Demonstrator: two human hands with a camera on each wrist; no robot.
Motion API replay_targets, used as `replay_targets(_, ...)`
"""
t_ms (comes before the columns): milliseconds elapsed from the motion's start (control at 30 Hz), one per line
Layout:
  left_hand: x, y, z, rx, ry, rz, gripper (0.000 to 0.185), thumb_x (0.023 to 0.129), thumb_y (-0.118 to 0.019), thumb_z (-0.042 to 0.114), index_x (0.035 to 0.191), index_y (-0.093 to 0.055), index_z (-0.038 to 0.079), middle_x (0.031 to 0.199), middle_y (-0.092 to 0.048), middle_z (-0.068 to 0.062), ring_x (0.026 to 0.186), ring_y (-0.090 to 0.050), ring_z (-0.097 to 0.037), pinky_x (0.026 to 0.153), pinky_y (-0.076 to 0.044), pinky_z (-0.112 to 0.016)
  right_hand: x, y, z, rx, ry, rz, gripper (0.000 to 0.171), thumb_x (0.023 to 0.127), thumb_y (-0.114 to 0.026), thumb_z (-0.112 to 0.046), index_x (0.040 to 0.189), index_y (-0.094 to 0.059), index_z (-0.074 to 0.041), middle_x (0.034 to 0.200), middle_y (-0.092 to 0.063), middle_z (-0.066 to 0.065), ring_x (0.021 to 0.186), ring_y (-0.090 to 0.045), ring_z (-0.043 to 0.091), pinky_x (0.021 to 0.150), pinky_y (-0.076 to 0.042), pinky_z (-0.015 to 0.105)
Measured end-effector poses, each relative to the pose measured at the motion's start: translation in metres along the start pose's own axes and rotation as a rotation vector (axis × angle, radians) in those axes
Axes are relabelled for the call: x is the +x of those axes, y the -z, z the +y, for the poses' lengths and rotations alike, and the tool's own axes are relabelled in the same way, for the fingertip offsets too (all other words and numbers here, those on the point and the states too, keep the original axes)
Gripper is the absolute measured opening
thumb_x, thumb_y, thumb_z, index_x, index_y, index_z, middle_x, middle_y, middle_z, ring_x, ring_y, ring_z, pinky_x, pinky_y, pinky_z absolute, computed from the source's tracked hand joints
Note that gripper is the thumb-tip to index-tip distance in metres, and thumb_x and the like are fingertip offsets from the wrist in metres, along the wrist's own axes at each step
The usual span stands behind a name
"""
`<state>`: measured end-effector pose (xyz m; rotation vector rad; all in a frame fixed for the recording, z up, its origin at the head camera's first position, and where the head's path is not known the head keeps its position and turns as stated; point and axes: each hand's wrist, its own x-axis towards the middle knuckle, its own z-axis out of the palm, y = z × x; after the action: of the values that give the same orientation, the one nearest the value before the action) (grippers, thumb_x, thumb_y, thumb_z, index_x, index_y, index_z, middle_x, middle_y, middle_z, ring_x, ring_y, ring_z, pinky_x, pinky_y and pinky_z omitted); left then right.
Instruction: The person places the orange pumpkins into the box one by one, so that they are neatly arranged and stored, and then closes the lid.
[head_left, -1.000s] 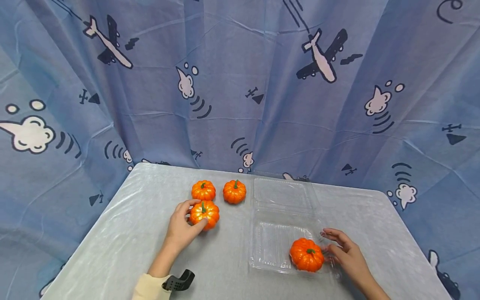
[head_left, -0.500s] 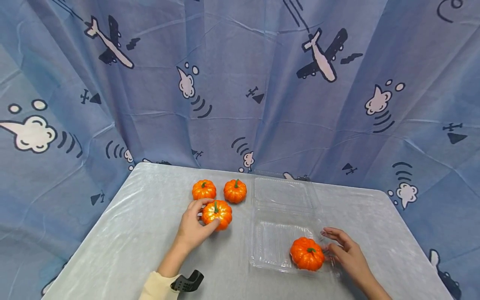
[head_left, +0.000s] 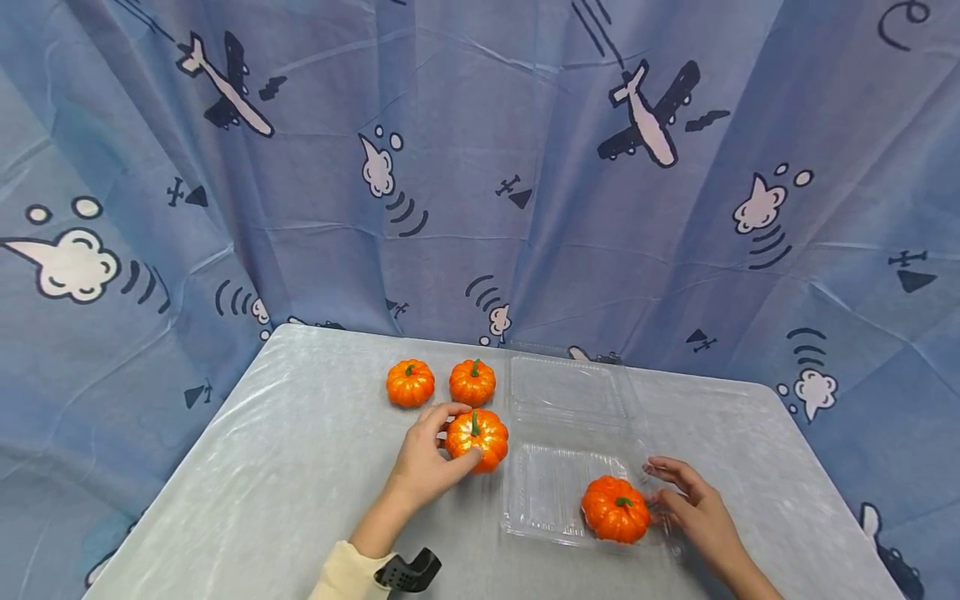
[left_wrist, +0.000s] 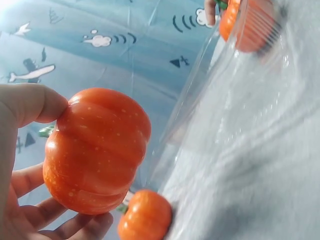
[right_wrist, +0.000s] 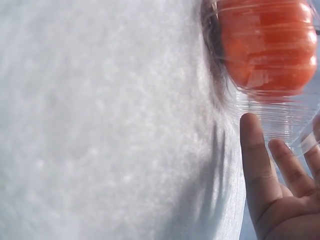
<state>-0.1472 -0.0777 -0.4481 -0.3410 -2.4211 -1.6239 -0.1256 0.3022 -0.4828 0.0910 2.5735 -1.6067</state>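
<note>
Four small orange pumpkins, ribbed, glossy and green-stemmed, are sitting on or above a table [head_left: 247, 467] draped in a pale, faintly shiny cloth. The person's left hand [head_left: 426, 457] is gripping one held pumpkin [head_left: 477, 438] with thumb and fingers curled round its sides, near the middle of the table and just beside the left edge of a clear plastic clamshell box [head_left: 562, 487]. The left wrist view is showing what the head view is not: the pumpkin's speckled underside [left_wrist: 95, 150], pinched between the thumb above and the fingers below, with the box's thin transparent wall rising just beyond it. Whether the held pumpkin is touching the cloth cannot be told.

The right hand [head_left: 693, 510] is resting at the box's right edge, fingers nearly straight and spread; its fingertips [right_wrist: 252, 145] are lying against the ridged clear wall. A boxed pumpkin [head_left: 615, 508] is sitting in the tray's near right corner, and in the right wrist view it is showing only blurred and banded through the plastic [right_wrist: 267, 45]. The box's lid [head_left: 566, 387] is lying open flat toward the far edge of the table.

Two more pumpkins, a far left pumpkin [head_left: 410, 383] and a far right pumpkin [head_left: 472, 382], are standing side by side toward the far edge. A blue curtain [head_left: 480, 167] printed with planes and clouds is hanging behind in soft folds. Both forearms are cut off at the picture's lower edge.
</note>
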Motion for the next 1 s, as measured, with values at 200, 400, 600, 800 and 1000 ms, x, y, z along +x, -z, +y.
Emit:
replay_targets(200, 0.003, -0.011, 0.007, -0.002, -0.038, -0.040, 0.047, 0.072, -0.076, 0.020, 0.116, -0.062, 0.013, 0.111, -0.060, -0.004, 0.095, -0.058, -0.016, 0.075, -0.052, -0.024, 0.000, 0.000, -0.001, 0.008, -0.002, -0.002, 0.044, 0.098, -0.048, -0.005, 0.141, -0.038, -0.001, 0.138, -0.046, 0.029, 0.086, -0.065, 0.005, 0.069, -0.059, 0.030)
replay_targets(400, 0.005, -0.021, 0.012, 0.010, -0.076, -0.082, 0.046, 0.072, -0.076, 0.022, 0.115, -0.063, 0.014, 0.109, -0.061, -0.002, 0.091, -0.058, -0.014, 0.076, -0.052, -0.024, 0.000, 0.000, -0.003, 0.010, -0.028, -0.003, 0.045, 0.097, -0.047, -0.005, 0.141, -0.038, -0.002, 0.139, -0.046, 0.028, 0.086, -0.065, 0.005, 0.070, -0.059, 0.030)
replay_targets(600, 0.006, -0.034, 0.018, 0.015, -0.100, -0.133, 0.045, 0.072, -0.076, 0.024, 0.114, -0.063, 0.014, 0.109, -0.062, -0.002, 0.091, -0.058, -0.014, 0.075, -0.051, -0.022, -0.001, 0.000, -0.004, -0.006, -0.023, 0.005, 0.044, 0.097, -0.047, -0.004, 0.140, -0.039, -0.001, 0.138, -0.047, 0.029, 0.085, -0.065, 0.005, 0.069, -0.059, 0.030)
replay_targets(800, 0.006, -0.046, 0.024, 0.016, -0.117, -0.177, 0.046, 0.072, -0.077, 0.024, 0.114, -0.063, 0.015, 0.110, -0.063, -0.004, 0.093, -0.058, -0.014, 0.075, -0.051, -0.020, -0.001, -0.001, -0.004, 0.001, -0.014, 0.008, 0.044, 0.097, -0.047, -0.004, 0.140, -0.039, -0.001, 0.137, -0.047, 0.029, 0.085, -0.065, 0.005, 0.069, -0.059, 0.030)
replay_targets(1000, 0.004, -0.054, 0.028, 0.007, -0.102, -0.225, 0.045, 0.072, -0.077, 0.024, 0.113, -0.063, 0.016, 0.110, -0.061, -0.004, 0.095, -0.058, -0.012, 0.076, -0.051, -0.019, -0.001, -0.002, -0.003, 0.022, -0.018, 0.009, 0.045, 0.097, -0.048, -0.003, 0.141, -0.038, -0.001, 0.138, -0.046, 0.029, 0.086, -0.065, 0.004, 0.069, -0.059, 0.031)
